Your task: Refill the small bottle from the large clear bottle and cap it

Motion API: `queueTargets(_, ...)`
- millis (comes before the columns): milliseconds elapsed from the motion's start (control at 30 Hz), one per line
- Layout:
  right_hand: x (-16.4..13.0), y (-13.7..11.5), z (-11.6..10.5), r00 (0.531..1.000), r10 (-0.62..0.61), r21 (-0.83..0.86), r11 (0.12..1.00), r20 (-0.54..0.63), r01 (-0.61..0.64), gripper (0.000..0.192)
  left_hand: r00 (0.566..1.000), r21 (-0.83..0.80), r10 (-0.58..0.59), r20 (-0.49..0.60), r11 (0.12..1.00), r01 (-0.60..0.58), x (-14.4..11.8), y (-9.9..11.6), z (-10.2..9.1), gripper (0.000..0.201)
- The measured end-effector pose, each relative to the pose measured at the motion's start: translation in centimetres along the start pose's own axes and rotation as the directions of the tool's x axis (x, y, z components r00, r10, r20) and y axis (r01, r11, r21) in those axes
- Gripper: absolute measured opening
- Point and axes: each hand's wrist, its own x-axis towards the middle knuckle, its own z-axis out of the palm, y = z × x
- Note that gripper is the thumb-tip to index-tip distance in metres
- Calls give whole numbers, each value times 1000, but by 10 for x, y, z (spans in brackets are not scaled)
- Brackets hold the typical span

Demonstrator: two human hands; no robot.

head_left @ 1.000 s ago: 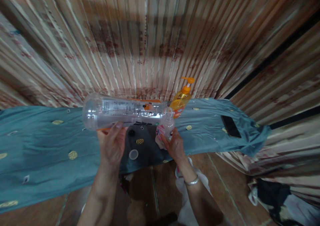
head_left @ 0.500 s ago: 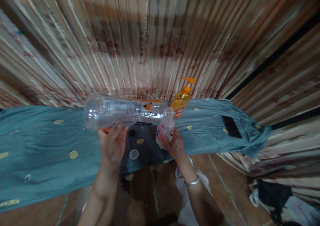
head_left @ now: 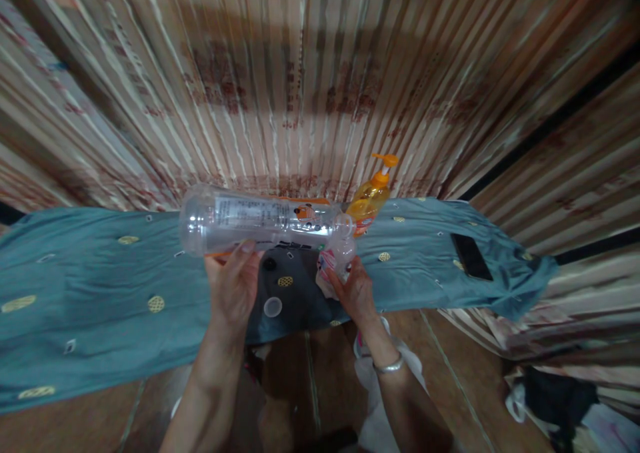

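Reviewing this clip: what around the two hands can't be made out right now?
All in the head view:
Small print on the large clear bottle: too small and blurred.
Some fingertips of the left hand: hidden by that bottle.
Whether its neck touches the small clear bottle in the right hand: blurred, overlapping clear plastic.

1 head camera looks forward — and down.
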Motion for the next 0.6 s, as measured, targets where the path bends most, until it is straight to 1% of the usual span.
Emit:
queueTargets(100,1,-2,0,1000,-19,-9,1000,-16,19,65,1000,-4,0,3,1000,0,1,0,0,54)
queueTargets(167,1,-3,0,1000,-8,-12,1000,-24,7,67,1000,-18,-1,-2,1000,1,2,0,1,53)
queueTargets(333,0,-4,-1,999,33,-10,999,-4,-33,56,1000,-21,-5,-18,1000,4,2,3,4,54)
queueTargets(400,1,-5,-2,999,35,-4,999,7,-35,53,1000,0,-15,-1,1000,15,2,3,2,50)
queueTargets(500,2,-4,-2,999,33,-17,999,5,-33,58,999,24,-37,33,999,36,2,2,-1,43)
queueTargets(600,2,-4,-2,1000,12,-42,999,25,-11,60,998,39,-26,52,999,24,3,1,-5,41)
